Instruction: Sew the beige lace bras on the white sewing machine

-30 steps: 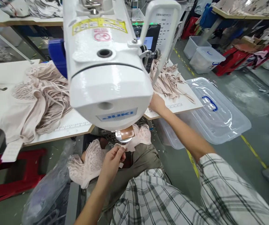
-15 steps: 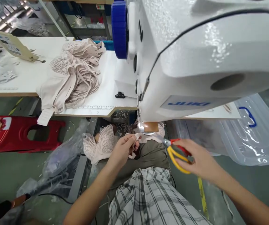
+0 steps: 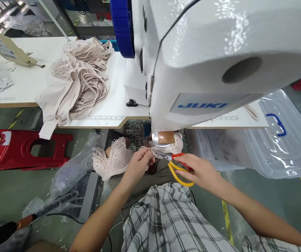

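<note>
My left hand (image 3: 140,162) is closed in a pinch on the edge of a pale pink lace bra (image 3: 117,157), which hangs over my lap below the sewing machine. In my right hand (image 3: 199,171) are scissors (image 3: 181,175) with one red and one yellow handle loop. Their blades point left and reach the fabric right at my left fingertips. Another lace cup lies under the machine's metal and brown end piece (image 3: 166,137). The exact spot where blades and cloth meet is too small to make out.
The white sewing machine (image 3: 192,70) fills the upper right. A heap of pale pink bras (image 3: 79,77) lies on the white table (image 3: 116,87). A red stool (image 3: 27,148) stands at left, a clear plastic box lid (image 3: 292,140) at right. Plastic bags (image 3: 69,171) lie below left.
My right hand has brought the scissors left, up to the fabric at my left hand. The left hand keeps its pinch on the bra. The view has shifted slightly.
</note>
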### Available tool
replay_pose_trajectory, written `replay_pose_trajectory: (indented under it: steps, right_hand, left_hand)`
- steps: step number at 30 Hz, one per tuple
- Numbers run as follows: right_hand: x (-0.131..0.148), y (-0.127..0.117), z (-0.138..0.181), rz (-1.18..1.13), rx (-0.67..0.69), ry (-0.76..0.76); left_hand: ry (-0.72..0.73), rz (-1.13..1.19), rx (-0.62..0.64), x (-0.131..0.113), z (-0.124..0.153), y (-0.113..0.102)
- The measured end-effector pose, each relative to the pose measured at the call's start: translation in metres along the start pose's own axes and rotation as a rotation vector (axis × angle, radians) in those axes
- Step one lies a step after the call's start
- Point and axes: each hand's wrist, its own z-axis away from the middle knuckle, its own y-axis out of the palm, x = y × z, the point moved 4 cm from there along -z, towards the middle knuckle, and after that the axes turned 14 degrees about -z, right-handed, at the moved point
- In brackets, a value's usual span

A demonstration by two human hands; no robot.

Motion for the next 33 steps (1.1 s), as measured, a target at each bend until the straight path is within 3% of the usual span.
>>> replay_pose_trajectory:
  steps: [7,15,24,33]
  right_hand:
    - [-0.004,-0.008,0.014,-0.142,-0.092,0.079]
    - [0.006,0.004,0.003,-0.196,-0.022,0.124]
    - [0.007,0.019,-0.022,-0.221,0.027,0.151]
    - [0.006,0.015,-0.024,-0.225,0.044,0.185]
  left_hand:
    - [-0.049,0.221,0.092,0.005,0.002,-0.007]
    - [-0.041,0.262,-0.008,0.019,0.002,-0.013]
    - [0.017,0.054,-0.112,0.015,0.005,-0.014]
    - [0.061,-0.036,-0.173,0.016,0.007,-0.015]
